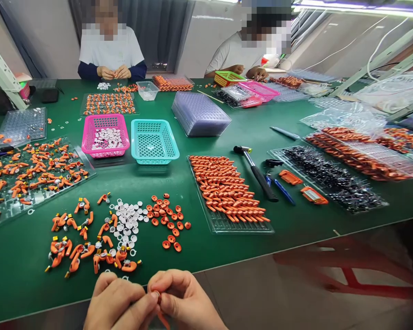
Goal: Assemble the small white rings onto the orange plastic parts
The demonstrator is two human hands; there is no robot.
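Close to the table's near edge, my left hand (119, 302) and my right hand (184, 300) meet, both with fingers pinched on one small orange earbud part (161, 316). Its stem points down below my fingertips, and its upper end is mostly hidden by them. Just beyond my hands lie loose orange earbud pieces (75, 263) with yellow and silver bits on them. White round discs and rings (127, 220) are heaped beside these. Several orange cup-shaped caps (171, 225) are scattered to the right of the discs.
A pink basket (105, 149) of white pieces stands beside a turquoise basket (154, 160). Stacked clear trays (201, 114) sit behind. A tray of orange stems (227, 190), a hammer (256, 174) and a tray of black parts (330, 178) lie rightward. Two people work across the table.
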